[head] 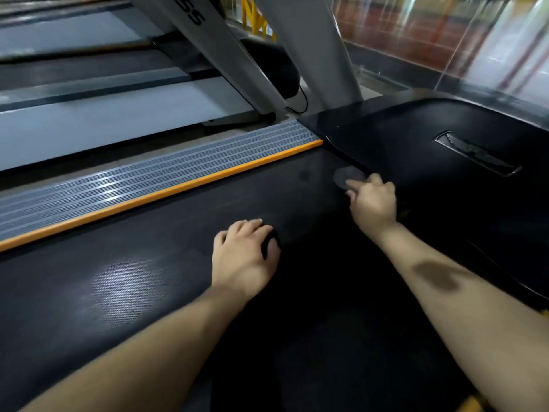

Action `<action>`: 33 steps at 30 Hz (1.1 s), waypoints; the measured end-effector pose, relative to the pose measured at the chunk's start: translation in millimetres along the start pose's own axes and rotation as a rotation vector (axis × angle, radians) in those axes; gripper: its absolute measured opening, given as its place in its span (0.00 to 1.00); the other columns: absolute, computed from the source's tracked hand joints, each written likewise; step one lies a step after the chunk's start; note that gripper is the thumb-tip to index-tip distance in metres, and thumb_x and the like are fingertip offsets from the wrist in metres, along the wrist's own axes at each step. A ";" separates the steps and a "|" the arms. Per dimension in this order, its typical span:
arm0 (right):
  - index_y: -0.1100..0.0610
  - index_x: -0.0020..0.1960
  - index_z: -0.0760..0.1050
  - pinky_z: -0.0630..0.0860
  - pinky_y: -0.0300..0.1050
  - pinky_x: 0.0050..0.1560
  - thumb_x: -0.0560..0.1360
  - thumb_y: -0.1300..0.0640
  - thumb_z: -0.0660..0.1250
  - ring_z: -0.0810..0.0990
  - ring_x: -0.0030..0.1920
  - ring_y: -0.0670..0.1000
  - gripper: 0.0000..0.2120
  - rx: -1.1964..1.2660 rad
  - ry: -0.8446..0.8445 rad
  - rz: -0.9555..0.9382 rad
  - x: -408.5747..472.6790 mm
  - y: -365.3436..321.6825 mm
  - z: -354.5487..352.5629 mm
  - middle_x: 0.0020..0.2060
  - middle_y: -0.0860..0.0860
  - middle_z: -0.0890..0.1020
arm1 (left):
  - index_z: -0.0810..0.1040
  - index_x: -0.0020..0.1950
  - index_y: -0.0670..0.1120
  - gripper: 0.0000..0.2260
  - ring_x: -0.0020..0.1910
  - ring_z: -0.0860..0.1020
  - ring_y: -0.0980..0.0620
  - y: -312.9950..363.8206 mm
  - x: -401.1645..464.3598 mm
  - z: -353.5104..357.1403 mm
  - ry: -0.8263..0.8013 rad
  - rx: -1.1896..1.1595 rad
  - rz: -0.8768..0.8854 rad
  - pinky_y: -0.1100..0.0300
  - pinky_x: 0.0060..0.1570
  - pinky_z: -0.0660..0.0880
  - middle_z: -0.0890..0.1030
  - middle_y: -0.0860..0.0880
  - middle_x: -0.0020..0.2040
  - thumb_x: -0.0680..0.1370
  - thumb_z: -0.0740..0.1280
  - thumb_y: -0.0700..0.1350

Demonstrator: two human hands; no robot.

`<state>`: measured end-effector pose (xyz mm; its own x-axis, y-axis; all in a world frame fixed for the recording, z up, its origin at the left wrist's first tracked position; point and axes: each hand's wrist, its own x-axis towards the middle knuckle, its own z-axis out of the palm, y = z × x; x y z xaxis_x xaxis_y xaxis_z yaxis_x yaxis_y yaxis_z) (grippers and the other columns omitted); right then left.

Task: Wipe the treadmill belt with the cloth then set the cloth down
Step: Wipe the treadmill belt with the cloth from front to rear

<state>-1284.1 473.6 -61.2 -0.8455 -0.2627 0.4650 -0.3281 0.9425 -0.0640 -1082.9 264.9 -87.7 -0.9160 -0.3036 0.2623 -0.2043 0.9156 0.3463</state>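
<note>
The dark treadmill belt (184,233) fills the middle of the head view. A small grey cloth (346,175) lies on the belt's far end, right against the edge of the black motor cover (416,138). My right hand (374,202) reaches forward, its fingers closed on the near edge of the cloth and pressing it to the belt. Nearer to me, my left hand (245,254) rests palm down on the belt, fingers bent. A dark shadow shows between its thumb and fingers; I see no object in it.
An orange strip (166,193) and a ribbed grey side rail (148,173) run along the belt's left edge. Beyond them stands a neighbouring treadmill (118,114) with grey uprights (225,46). A glass wall (445,34) stands at the far right.
</note>
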 end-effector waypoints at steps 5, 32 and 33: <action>0.48 0.59 0.82 0.73 0.51 0.48 0.75 0.52 0.68 0.74 0.42 0.61 0.13 0.295 -0.123 -0.385 -62.3 -48.9 -16.6 0.48 0.57 0.78 | 0.82 0.58 0.56 0.15 0.69 0.74 0.49 -2.3 -3.9 12.4 0.061 0.027 0.082 0.47 0.68 0.65 0.80 0.56 0.66 0.79 0.60 0.56; 0.55 0.54 0.83 0.74 0.53 0.44 0.72 0.59 0.72 0.75 0.40 0.64 0.11 0.238 -0.087 -0.275 -73.0 -33.0 -26.3 0.41 0.62 0.78 | 0.82 0.58 0.58 0.14 0.67 0.74 0.53 0.3 -5.9 12.1 0.059 0.003 0.143 0.51 0.65 0.66 0.80 0.58 0.64 0.78 0.61 0.58; 0.54 0.58 0.82 0.74 0.54 0.47 0.75 0.57 0.70 0.74 0.43 0.64 0.12 0.286 -0.156 -0.331 -84.6 -41.2 -32.5 0.45 0.62 0.77 | 0.82 0.59 0.59 0.15 0.68 0.73 0.53 -0.1 -4.7 11.8 0.049 0.013 0.145 0.51 0.65 0.66 0.80 0.59 0.64 0.78 0.61 0.58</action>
<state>-1185.4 463.7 -69.2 -0.7219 -0.5881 0.3647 -0.6754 0.7136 -0.1862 -1082.6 269.4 -99.7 -0.9182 -0.1802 0.3527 -0.0760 0.9541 0.2896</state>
